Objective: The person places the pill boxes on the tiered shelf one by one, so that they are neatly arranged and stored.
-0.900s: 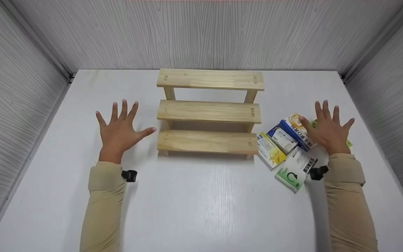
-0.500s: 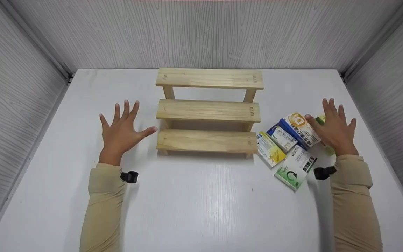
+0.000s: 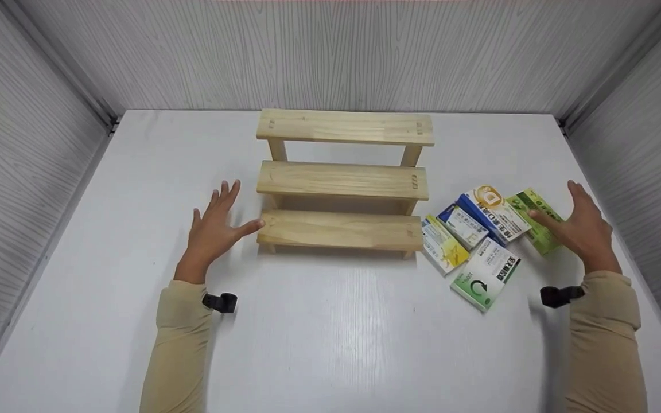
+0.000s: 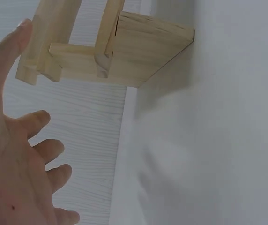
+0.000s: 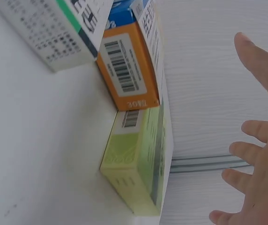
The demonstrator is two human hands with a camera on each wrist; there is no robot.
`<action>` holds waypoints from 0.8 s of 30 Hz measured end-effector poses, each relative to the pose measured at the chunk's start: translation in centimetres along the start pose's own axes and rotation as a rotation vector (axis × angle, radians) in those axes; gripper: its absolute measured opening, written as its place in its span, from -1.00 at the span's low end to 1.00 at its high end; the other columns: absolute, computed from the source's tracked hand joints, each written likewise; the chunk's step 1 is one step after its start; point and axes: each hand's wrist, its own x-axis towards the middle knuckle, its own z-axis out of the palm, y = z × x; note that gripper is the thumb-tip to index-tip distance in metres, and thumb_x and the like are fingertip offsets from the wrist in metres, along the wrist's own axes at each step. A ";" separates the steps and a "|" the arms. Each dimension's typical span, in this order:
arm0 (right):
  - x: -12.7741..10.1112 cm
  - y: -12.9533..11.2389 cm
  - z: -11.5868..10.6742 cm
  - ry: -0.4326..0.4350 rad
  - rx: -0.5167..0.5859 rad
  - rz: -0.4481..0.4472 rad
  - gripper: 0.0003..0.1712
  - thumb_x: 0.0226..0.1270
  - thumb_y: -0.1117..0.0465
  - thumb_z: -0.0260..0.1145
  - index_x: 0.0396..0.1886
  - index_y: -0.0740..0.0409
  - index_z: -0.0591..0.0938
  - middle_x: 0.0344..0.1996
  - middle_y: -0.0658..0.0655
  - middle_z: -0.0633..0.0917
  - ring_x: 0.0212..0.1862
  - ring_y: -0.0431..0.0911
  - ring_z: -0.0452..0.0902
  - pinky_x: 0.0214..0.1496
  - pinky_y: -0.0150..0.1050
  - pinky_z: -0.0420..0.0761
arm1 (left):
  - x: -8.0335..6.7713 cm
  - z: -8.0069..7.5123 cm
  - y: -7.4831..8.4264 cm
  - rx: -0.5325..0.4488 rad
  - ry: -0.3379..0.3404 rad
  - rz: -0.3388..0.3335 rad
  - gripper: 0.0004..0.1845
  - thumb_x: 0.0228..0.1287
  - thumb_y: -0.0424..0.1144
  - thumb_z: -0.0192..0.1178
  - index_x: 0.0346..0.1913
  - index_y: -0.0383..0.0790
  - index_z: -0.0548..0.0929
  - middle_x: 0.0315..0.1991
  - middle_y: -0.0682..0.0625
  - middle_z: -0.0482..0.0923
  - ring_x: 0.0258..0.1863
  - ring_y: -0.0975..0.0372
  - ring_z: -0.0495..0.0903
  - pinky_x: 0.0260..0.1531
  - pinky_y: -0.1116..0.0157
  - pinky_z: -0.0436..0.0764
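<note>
green box just beside right grip, released; left grip released

A three-tier pale wooden step shelf stands upright at centre frame, its lowest step nearest the viewer. Right of it, five small cartons lie flat in a loose cluster: a light green box at far right, a blue and orange box, a small blue-white box, a yellow-white box touching the shelf's corner, and a green-white box lowest.
</note>
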 end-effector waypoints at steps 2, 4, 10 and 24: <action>-0.1 1.0 0.0 -0.027 0.028 0.028 0.19 0.16 -0.35 0.12 0.46 0.13 -0.32 0.43 0.37 -0.21 0.40 0.39 -0.28 0.15 0.49 -0.16 | -0.1 0.4 -0.1 -0.029 -0.001 0.003 0.05 0.00 0.41 0.11 0.45 0.17 -0.19 0.49 0.00 -0.31 0.48 0.04 -0.30 0.27 -0.25 -0.37; -0.3 1.9 0.0 -0.055 0.054 0.058 0.21 0.16 -0.35 0.13 0.45 0.13 -0.35 0.42 0.39 -0.24 0.38 0.42 -0.30 0.12 0.51 -0.17 | -0.1 0.7 -0.2 -0.044 -0.003 0.001 0.04 0.01 0.38 0.12 0.46 0.16 -0.17 0.49 0.00 -0.28 0.48 0.04 -0.27 0.29 -0.24 -0.33; -0.7 3.8 -0.1 -0.114 0.058 0.123 0.26 0.15 -0.35 0.13 0.43 0.20 -0.40 0.38 0.48 -0.27 0.32 0.52 -0.31 0.08 0.54 -0.20 | -0.1 1.5 -0.3 -0.111 0.005 -0.013 0.04 0.01 0.32 0.19 0.46 0.09 -0.11 0.48 -0.10 -0.20 0.46 -0.03 -0.17 0.33 -0.18 -0.18; -1.3 5.9 0.4 -0.236 -0.005 0.193 0.33 0.06 -0.43 0.16 0.42 0.29 -0.33 0.31 0.62 -0.23 0.25 0.63 -0.30 0.05 0.52 -0.08 | 0.4 3.1 -0.6 -0.270 -0.041 -0.054 0.06 -0.07 0.27 0.30 0.45 0.10 -0.03 0.45 -0.06 0.00 0.40 -0.02 0.10 0.26 -0.12 0.16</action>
